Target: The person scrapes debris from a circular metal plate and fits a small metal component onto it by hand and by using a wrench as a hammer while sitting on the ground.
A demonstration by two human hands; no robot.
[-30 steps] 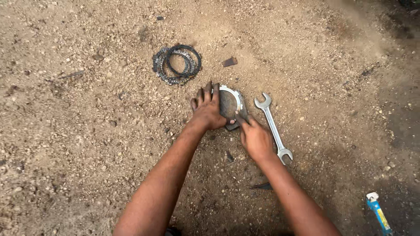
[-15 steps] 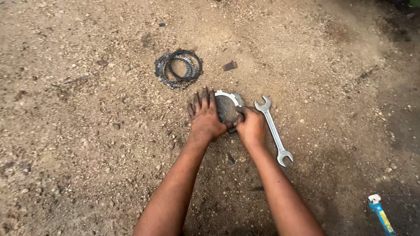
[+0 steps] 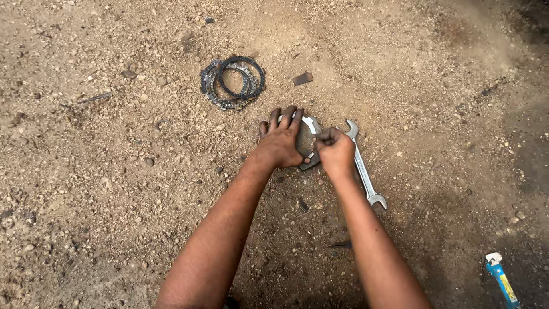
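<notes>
Two bare hands meet over one small metal part [image 3: 307, 143] lying on the gravelly ground [image 3: 114, 189]. The left hand [image 3: 281, 143] lies flat on the part with its fingers [image 3: 289, 117] spread and pointing away from the person, pressing the piece into the dirt; a bright curved rim shows just past the fingertips and a darker domed face shows at their right edge. The right hand [image 3: 335, 151] is curled into a closed fist right beside the part, knuckles touching or nearly touching its right edge; what the fist grips, if anything, is hidden, so I cannot tell.

Just right of the right fingers, touching or almost under them, lies a double open-ended spanner [image 3: 363, 169], one jaw beyond the knuckles and the other back toward the wrist. Well beyond the left fingertips sits a stack of dark toothed rings [image 3: 231, 82], with a small flat brown scrap [image 3: 302, 78] to their right. Far behind the right hand, near the frame's lower corner, lies a blue and yellow tube [image 3: 500, 280].

By my judgement the step in hand is steadying the part with the left hand while the right works at its edge. A next move would call for firm downward pressure from the left palm, since loose gravel lets the piece slide, and a sure grip from the right.
</notes>
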